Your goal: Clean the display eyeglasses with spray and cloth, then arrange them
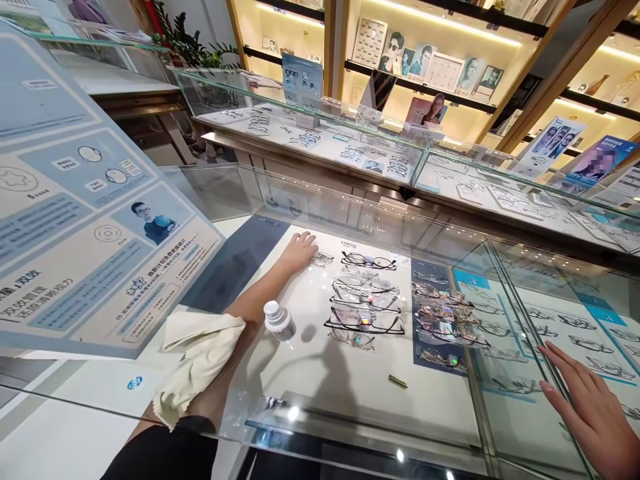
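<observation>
My left hand (pixel 299 252) reaches inside the glass case, fingers at a pair of glasses (pixel 321 259) at the end of the back row; whether it grips them cannot be made out. My right hand (pixel 583 400) rests on the glass top at the right, fingers spread, holding nothing. Several eyeglass frames (pixel 366 320) lie in a column on the white base, with more on a dark strip (pixel 417 333) to their right. A small white bottle (pixel 279 321) stands near my left forearm. A cream cloth (pixel 200 360) drapes over that forearm.
A large blue printed board (pixel 95 220) rises at the left. A metal divider (pixel 483 413) parts the case from its right section. A small greenish-gold piece (pixel 398 381) lies near the front. Beyond stand another glass display case (pixel 325 137) and lit shelves (pixel 425 83).
</observation>
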`<action>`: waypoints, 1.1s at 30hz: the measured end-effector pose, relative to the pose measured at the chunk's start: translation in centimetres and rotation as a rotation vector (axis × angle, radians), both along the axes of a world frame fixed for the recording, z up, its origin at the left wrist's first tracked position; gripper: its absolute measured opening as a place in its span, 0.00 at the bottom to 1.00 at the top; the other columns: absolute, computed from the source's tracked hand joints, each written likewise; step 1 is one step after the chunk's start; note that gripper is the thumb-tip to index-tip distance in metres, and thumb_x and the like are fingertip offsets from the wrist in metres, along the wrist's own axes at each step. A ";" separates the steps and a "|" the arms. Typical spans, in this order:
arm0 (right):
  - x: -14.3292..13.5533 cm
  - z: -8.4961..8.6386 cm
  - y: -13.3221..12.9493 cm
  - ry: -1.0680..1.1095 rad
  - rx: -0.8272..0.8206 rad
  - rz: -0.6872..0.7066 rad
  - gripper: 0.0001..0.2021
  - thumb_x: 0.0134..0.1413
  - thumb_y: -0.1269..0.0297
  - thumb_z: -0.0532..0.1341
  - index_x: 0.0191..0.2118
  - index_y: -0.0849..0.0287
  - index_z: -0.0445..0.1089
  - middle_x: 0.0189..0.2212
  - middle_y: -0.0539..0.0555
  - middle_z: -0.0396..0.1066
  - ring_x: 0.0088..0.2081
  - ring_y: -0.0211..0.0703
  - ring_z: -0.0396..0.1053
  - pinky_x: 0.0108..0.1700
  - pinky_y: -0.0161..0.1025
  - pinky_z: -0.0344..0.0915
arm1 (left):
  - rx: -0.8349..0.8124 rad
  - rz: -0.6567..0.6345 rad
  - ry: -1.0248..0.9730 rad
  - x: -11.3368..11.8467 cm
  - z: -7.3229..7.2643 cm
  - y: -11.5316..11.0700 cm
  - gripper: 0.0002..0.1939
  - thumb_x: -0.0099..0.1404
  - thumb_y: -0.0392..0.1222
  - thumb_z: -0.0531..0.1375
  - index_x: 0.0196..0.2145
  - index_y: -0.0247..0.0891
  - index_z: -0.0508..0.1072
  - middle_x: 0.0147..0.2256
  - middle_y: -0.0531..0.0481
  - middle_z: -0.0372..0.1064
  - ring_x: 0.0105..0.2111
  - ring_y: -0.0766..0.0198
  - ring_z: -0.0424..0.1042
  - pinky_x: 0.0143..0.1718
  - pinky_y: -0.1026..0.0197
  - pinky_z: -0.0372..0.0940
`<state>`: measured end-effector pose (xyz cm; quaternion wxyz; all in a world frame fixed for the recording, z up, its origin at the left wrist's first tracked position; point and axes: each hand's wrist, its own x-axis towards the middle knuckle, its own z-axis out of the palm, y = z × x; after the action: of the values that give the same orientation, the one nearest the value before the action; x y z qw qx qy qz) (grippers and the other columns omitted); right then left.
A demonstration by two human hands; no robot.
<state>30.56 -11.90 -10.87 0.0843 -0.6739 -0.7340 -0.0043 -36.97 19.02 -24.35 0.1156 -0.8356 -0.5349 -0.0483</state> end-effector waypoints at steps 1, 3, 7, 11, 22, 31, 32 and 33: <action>-0.1 0.1 0.0 -0.005 -0.005 -0.005 0.31 0.69 0.43 0.50 0.75 0.35 0.50 0.75 0.51 0.54 0.71 0.68 0.57 0.66 0.68 0.60 | -0.002 0.007 -0.006 -0.1 0.1 -0.1 0.17 0.60 0.33 0.63 0.47 0.35 0.79 0.62 0.30 0.67 0.66 0.34 0.59 0.64 0.34 0.54; -0.2 0.2 0.0 -0.013 -0.008 -0.012 0.31 0.69 0.43 0.50 0.75 0.34 0.50 0.75 0.50 0.54 0.71 0.68 0.57 0.65 0.69 0.60 | 0.000 0.022 -0.023 -0.2 0.2 -0.4 0.20 0.59 0.33 0.63 0.51 0.35 0.78 0.63 0.30 0.67 0.66 0.35 0.59 0.64 0.35 0.55; -0.5 0.3 0.0 -0.012 0.008 -0.026 0.32 0.67 0.41 0.50 0.74 0.30 0.50 0.74 0.47 0.56 0.71 0.69 0.58 0.65 0.70 0.62 | 0.008 0.031 -0.061 -0.4 0.5 -1.5 0.23 0.59 0.31 0.61 0.52 0.38 0.76 0.64 0.32 0.65 0.68 0.38 0.57 0.64 0.37 0.55; -0.7 0.2 0.1 0.002 0.022 -0.026 0.33 0.65 0.40 0.50 0.74 0.29 0.50 0.74 0.47 0.56 0.71 0.69 0.58 0.66 0.70 0.61 | -0.006 -0.004 -0.076 -0.4 0.6 -2.4 0.14 0.64 0.32 0.58 0.44 0.40 0.80 0.63 0.36 0.68 0.67 0.40 0.58 0.64 0.37 0.54; -1.1 0.6 0.2 0.015 0.027 -0.007 0.31 0.67 0.42 0.51 0.73 0.35 0.52 0.74 0.51 0.57 0.70 0.69 0.58 0.67 0.67 0.60 | -0.043 -0.002 -0.024 -1.0 1.0 -3.9 0.14 0.66 0.33 0.56 0.38 0.37 0.83 0.59 0.34 0.73 0.64 0.39 0.61 0.60 0.37 0.55; -1.7 1.0 0.2 0.011 0.019 -0.020 0.30 0.69 0.42 0.49 0.73 0.37 0.53 0.74 0.52 0.57 0.71 0.69 0.58 0.64 0.69 0.61 | -0.094 0.002 -0.060 1.0 0.1 -3.0 0.17 0.64 0.39 0.57 0.45 0.38 0.83 0.60 0.39 0.75 0.67 0.36 0.58 0.62 0.35 0.52; -1.8 1.0 0.2 0.011 0.019 -0.022 0.30 0.70 0.43 0.49 0.73 0.38 0.53 0.74 0.52 0.57 0.71 0.69 0.58 0.64 0.68 0.61 | -0.096 0.010 -0.067 1.0 0.0 -2.8 0.17 0.65 0.39 0.57 0.46 0.38 0.83 0.59 0.38 0.76 0.67 0.35 0.59 0.63 0.35 0.52; -1.8 1.1 0.2 0.012 0.017 -0.022 0.30 0.70 0.43 0.50 0.73 0.39 0.54 0.74 0.53 0.57 0.70 0.69 0.58 0.64 0.68 0.61 | -0.097 0.020 -0.074 1.0 -0.2 -2.5 0.18 0.65 0.39 0.56 0.46 0.38 0.83 0.58 0.38 0.76 0.67 0.35 0.59 0.63 0.35 0.52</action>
<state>28.78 -11.72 -9.80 0.0942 -0.6813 -0.7259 -0.0075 -35.94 16.49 -24.57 0.0556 -0.8325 -0.5488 -0.0520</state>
